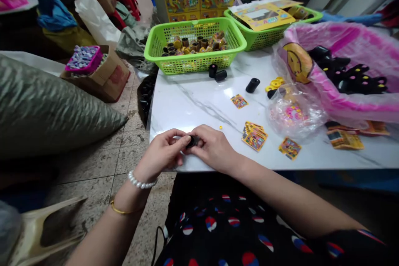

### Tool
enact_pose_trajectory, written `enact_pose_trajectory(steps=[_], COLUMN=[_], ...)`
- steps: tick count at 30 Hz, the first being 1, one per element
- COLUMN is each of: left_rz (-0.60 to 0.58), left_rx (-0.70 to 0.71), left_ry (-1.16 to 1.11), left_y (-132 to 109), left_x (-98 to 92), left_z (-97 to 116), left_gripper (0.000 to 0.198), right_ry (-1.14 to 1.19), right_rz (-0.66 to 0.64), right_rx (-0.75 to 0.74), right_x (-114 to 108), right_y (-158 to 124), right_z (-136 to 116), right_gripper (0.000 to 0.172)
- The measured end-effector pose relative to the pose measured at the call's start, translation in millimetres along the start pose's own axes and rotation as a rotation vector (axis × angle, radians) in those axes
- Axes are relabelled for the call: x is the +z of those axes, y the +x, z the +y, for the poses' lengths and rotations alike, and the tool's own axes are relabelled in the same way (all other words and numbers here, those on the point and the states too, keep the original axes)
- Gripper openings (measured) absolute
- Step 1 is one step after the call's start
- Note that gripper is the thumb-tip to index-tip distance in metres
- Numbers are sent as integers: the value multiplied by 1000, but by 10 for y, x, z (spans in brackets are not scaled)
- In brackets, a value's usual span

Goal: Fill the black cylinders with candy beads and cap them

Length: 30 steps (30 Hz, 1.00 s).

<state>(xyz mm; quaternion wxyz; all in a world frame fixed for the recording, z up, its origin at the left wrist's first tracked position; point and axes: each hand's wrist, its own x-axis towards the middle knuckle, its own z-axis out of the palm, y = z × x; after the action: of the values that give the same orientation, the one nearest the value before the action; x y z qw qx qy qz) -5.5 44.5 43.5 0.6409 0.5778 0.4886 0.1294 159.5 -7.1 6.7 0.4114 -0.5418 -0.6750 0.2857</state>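
At the table's front edge, my left hand [166, 149] and my right hand [213, 147] grip a small black cylinder [191, 141] between them. Fingers of both hands are closed around it and cover most of its body. Just beyond my right hand lies a tiny yellow piece [220, 127]. To the right are a stack of printed yellow cards [254, 136] and a single card [289, 148]; another card [239, 101] lies farther back. Three more black cylinders stand or lie behind, one of them [252, 85] tilted on its side.
A green basket [195, 66] of black and yellow pieces stands at the back, beside a second basket [258, 41] topped with cardboard. On the right are a pink-rimmed basin [358, 106] of black parts, yellow rings [274, 84] and a clear bag [296, 112]. A large sack [56, 112] leans at left.
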Motion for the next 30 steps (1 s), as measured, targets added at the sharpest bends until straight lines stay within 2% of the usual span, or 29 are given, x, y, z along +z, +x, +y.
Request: enact_pose_trajectory(steps=[6, 9, 12, 15, 17, 21, 25, 27, 28, 30], left_rz=[15, -9, -57, -79, -68, -23, -39, -88, -90, -75], left_rx=[64, 40, -22, -79, -94, -10, 20, 4, 15, 63], left_ry=[24, -3, -71, -199, -189, -33, 30, 19, -4, -54], left_y=[31, 38, 51, 77, 85, 54, 49, 78, 93, 127], left_x=[24, 24, -9, -30, -16, 53, 55, 23, 7, -12], left_z=[24, 14, 25, 47, 56, 52, 52, 94, 131, 221], left_gripper=[27, 28, 37, 57, 63, 49, 47, 50, 51, 56], right_ry=[20, 27, 49, 55, 49, -1, -113, -145, -163, -253], right_rz=[-6, -7, -4, 3, 12, 43, 62, 66, 86, 188], right_rx=[8, 13, 11, 6, -3, -62, -120, -151, -161, -145], right_x=[-4, -1, -13, -40, -46, 19, 47, -107, -255, -699], right_y=[22, 18, 13, 19, 20, -3, 1, 1, -13, -71], right_z=[16, 13, 8, 23, 35, 15, -31, -37, -38, -30], right_gripper=[16, 16, 19, 24, 25, 23, 18, 21, 24, 30])
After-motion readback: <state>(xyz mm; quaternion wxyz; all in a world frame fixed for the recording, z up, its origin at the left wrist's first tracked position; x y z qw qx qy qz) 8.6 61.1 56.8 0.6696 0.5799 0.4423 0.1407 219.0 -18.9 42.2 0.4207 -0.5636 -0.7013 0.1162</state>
